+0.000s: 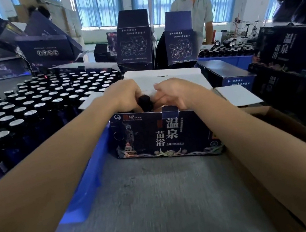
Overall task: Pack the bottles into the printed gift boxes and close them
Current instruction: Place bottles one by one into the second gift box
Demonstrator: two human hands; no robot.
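A dark printed gift box (164, 136) stands open on the grey table, its white lid flap (163, 75) raised behind. My left hand (124, 96) reaches into the box top and grips a dark bottle by its black cap (145, 102). My right hand (174, 93) is curled over the box opening just right of that cap, fingers touching the bottle. Inside of the box is mostly hidden by both hands. Several dark bottles with silver-topped caps (31, 112) stand packed in rows to the left.
A blue tray edge (87, 168) runs beside the box. A brown carton (287, 143) lies at right. Printed boxes (134, 47) stand behind and are stacked at far left and right (287, 47). A person (196, 10) stands across the table.
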